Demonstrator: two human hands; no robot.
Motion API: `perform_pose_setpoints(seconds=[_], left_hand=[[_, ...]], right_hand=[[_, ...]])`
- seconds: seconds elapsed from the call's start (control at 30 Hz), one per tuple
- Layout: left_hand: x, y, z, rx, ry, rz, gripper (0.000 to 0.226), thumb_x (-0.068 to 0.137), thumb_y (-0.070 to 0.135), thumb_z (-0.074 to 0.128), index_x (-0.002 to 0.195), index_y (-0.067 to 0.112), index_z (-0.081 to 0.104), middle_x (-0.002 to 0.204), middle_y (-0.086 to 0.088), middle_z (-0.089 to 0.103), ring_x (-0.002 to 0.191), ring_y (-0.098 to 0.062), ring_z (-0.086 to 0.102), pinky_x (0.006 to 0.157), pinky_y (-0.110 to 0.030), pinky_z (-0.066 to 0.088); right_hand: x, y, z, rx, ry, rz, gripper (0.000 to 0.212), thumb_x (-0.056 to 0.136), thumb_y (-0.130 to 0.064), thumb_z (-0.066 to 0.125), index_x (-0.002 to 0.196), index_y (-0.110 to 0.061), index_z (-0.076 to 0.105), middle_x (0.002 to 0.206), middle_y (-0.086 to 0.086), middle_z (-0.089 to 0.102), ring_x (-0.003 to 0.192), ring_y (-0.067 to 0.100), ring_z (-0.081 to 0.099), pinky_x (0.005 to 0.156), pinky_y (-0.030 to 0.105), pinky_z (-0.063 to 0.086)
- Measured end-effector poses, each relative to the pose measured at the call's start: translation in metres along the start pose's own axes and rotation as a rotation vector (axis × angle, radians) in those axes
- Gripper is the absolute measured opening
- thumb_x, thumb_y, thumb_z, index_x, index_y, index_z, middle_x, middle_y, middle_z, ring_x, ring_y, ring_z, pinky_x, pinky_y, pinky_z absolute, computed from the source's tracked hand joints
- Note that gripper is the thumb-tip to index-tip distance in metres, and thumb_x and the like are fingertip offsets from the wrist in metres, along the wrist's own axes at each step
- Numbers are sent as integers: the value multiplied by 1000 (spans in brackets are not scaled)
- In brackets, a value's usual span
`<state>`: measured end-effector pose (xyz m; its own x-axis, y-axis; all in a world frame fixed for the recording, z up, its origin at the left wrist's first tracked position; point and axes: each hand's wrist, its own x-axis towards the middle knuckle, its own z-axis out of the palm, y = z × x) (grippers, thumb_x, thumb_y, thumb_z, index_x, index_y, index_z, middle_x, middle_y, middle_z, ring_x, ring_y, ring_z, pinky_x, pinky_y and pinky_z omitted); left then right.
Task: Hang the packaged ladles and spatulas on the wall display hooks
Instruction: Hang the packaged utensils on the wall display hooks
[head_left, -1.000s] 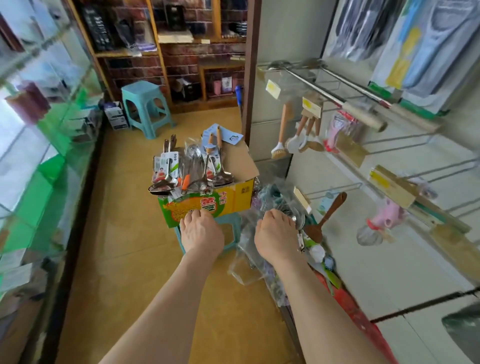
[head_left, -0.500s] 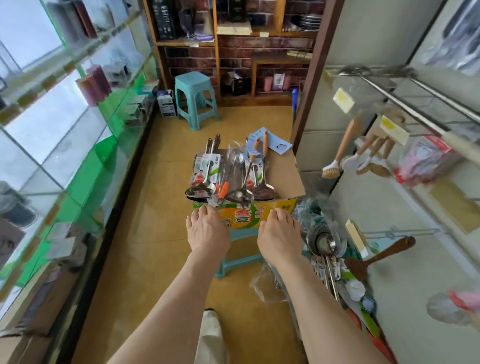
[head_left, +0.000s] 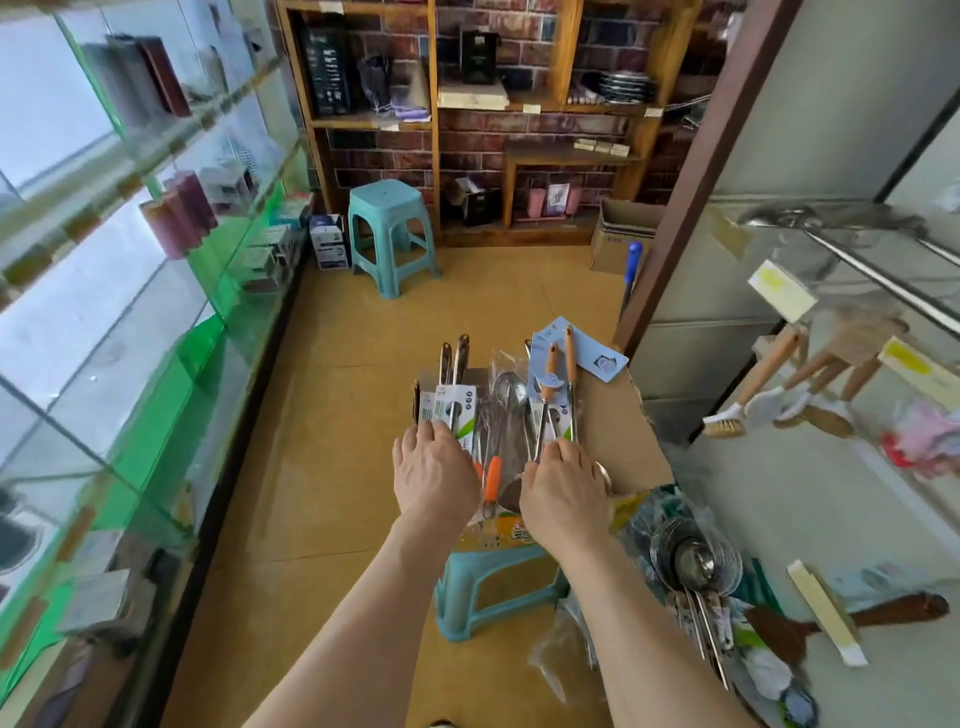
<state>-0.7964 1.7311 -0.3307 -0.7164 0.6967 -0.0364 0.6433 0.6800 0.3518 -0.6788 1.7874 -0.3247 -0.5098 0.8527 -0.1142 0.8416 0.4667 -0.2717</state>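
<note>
Two bare forearms run up from 6 o'clock. The left hand (head_left: 434, 475) and right hand (head_left: 563, 491) lie palm down, side by side, on a pile of packaged utensils (head_left: 506, 421). The left fingertips rest on a white-and-green card (head_left: 457, 410); the right ones touch steel shafts. Both hands' fingers bend down into the pile, and I cannot tell whether they pinch anything.

The pile lies on a cardboard box (head_left: 615, 436), which sits on the nearer teal stool (head_left: 488, 597) of two. One orange handle (head_left: 492, 479) shows between the hands. At 12 o'clock of the left hand are two steel-handled pieces (head_left: 453, 356) in carded sleeves. In the middle is one steel ladle (head_left: 508, 392) in clear wrap. At 12 o'clock of the right hand are two wooden-handled pieces (head_left: 561, 358) on blue cards.

All lie flat, with their long axes running 6 to 12 o'clock. The carded pieces' handles point to 12, as does the ladle's bowl.

At 4 o'clock, a bundle of wire strainers (head_left: 696, 558) sits low by the wall display (head_left: 831, 130). At 2 o'clock hangs a blurred cluster of brushes (head_left: 769, 400). The second stool (head_left: 387, 228) stands far off at 11 o'clock.
</note>
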Motion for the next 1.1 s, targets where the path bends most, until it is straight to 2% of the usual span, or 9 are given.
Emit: perform_pose_setpoints(seconds=[0.37,0.67,0.9,1.0,1.1], left_hand=[[52,-5,7,-47,-57,7,35,96,21,44,129,8,45,137,-7,46,136,-25,32,116,-36,20],[97,-1,21,-55,-101,-100,25,96,20,43,115,8,53,127,-8,54,127,-26,41,112,-37,26],[134,31,44,-37,-170,-142,23,97,23,43,111,9,55,124,-8,56,122,-26,45,105,-33,29],[147,51,59,-39,-225,-142,24,97,21,44,114,8,54,125,-10,56,121,-28,45,103,-35,32],[159,70,74,-28,-278,-135,27,96,23,45,116,6,55,123,-13,57,119,-30,47,98,-37,36]], right_hand=[[45,-13,6,-15,-23,43,44,102,-28,28,139,-4,38,142,7,40,134,22,34,114,35,25],[101,-2,20,7,-83,33,43,102,-27,29,137,-6,42,142,6,41,134,22,35,114,36,25],[146,26,28,66,-126,46,38,101,-25,30,128,-6,49,135,6,47,127,22,42,109,34,31],[165,45,29,87,-150,84,36,102,-25,30,123,-7,52,134,6,47,124,23,45,105,34,32],[183,66,30,110,-195,132,33,102,-26,31,116,-9,55,125,6,53,116,24,50,100,35,36]])
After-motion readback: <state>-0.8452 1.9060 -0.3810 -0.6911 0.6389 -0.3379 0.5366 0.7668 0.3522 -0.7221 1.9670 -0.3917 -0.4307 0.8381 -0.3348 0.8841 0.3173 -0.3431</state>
